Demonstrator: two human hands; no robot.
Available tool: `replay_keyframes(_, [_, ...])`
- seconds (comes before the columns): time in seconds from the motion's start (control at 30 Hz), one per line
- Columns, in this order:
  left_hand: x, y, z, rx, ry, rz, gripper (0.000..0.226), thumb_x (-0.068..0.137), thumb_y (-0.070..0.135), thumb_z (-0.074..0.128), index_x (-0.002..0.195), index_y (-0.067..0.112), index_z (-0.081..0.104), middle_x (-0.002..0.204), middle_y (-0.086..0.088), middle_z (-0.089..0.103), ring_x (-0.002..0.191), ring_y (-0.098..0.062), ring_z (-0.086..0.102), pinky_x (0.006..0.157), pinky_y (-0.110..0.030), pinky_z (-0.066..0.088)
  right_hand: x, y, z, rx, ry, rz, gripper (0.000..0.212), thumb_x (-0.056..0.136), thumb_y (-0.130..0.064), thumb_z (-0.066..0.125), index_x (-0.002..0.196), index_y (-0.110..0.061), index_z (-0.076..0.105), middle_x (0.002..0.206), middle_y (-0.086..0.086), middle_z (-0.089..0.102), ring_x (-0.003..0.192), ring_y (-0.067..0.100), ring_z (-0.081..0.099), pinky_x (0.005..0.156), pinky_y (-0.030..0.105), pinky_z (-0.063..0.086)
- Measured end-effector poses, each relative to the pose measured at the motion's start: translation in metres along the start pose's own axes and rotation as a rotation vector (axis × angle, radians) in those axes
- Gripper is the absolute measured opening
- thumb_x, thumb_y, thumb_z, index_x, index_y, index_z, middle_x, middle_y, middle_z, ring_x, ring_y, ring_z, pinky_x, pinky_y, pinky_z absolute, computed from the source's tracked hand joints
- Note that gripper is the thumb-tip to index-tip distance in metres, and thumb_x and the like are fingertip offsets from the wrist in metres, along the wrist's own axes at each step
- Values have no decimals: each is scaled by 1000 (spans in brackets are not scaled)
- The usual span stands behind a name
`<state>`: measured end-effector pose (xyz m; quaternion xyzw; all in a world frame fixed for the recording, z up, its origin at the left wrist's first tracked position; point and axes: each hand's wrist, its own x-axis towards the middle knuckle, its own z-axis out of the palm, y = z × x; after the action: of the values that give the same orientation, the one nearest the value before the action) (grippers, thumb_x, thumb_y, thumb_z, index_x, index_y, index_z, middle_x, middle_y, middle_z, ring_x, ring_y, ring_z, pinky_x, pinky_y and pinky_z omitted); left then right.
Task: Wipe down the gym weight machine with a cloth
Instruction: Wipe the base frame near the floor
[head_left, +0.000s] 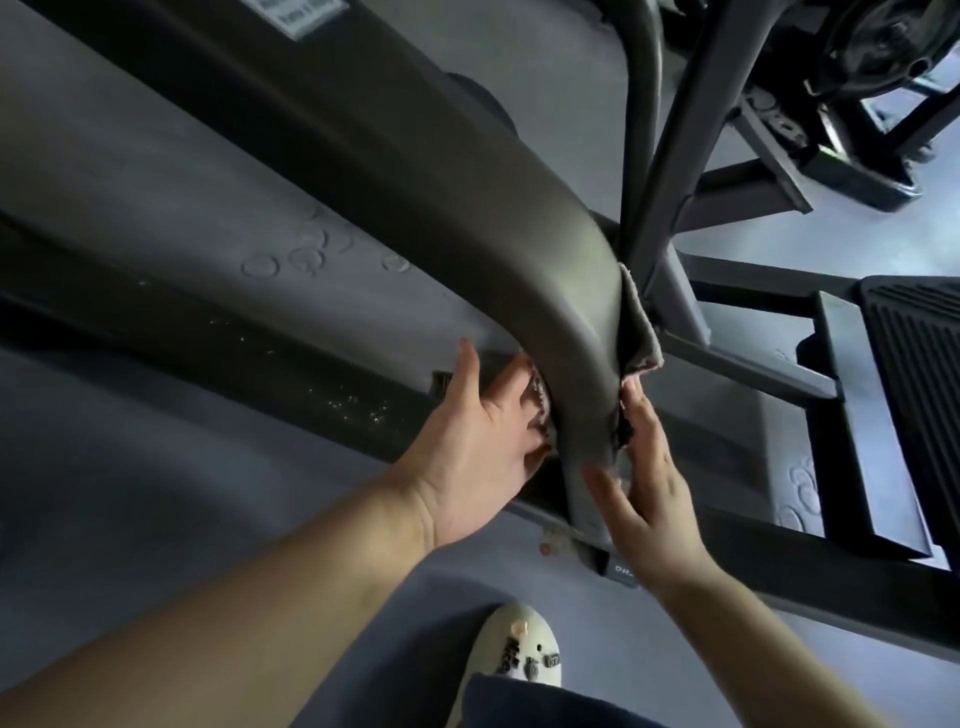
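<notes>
1. Wiping is under way on the machine (363, 171): its big curved frame tube sweeps down to a base rail on the gym floor, and both hands work at the low end of that curve. I'd judge this one section partly done; the long upper tube, the black struts (691, 119) behind and the ribbed footplate (919, 395) show no sign either way.
2. The cloth (641, 332) is looped behind the tube, one end poking out each side.
3. The left hand (467, 452) pinches the cloth's left end, fingers curled behind the tube; the right hand (644, 483) grips the other end.
4. Hard to tell: the cloth's middle is hidden behind the tube, motion blur smears the fingertips, and the label at top is cut off.
</notes>
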<state>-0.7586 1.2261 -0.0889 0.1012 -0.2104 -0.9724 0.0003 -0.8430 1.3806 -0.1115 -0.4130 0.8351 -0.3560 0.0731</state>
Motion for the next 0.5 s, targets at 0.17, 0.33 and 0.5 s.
replay_keyframes(0.17, [12,-29,-11,141,155,-1,72,91,65,8,146,24,31,153,1,31,141,-23,27,117,-42,16,-13,25,16,-7,43,105,62,81,-47,45,134,-49,14,148,-18,20,131,-16,18,99,-5,16])
replay_keyframes(0.33, [25,-63,-27,212,276,-47,80,92,64,1,148,12,25,156,-1,21,144,-19,18,113,-36,18,-26,52,30,-24,19,242,66,76,-50,45,132,-52,12,155,-1,26,137,10,29,102,15,27])
replay_keyframes(0.5, [32,-76,-32,146,330,-62,76,93,64,6,146,16,30,153,-1,31,142,-22,27,111,-39,24,-29,63,35,38,31,317,71,77,-37,56,134,-47,16,151,-3,34,128,15,42,88,13,37])
